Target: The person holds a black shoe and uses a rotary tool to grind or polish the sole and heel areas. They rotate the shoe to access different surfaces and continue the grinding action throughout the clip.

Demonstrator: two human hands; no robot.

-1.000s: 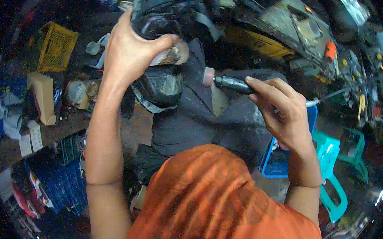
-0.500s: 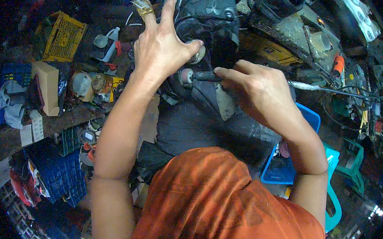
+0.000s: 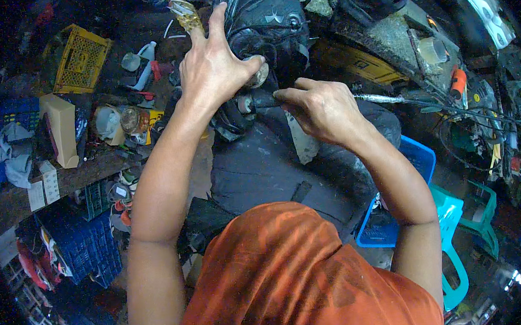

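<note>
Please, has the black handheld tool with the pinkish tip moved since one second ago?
Yes. The tool has moved left and forward, farther from the blue rectangular plastic tray.

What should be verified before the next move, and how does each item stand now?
1. Tool held: ok, in the right hand.
2. Left hand secure: cannot tell; fingers spread, thumb at the round piece, its full grip hidden.
3. Tip apart from the left thumb: ok, a gap shows.
4. Tip touching the round piece: cannot tell in this dark area.
5. Hands gloved: not ok, if gloves are required; both are bare.
6. Cable clear of the left hand: ok, off to the right.
</note>
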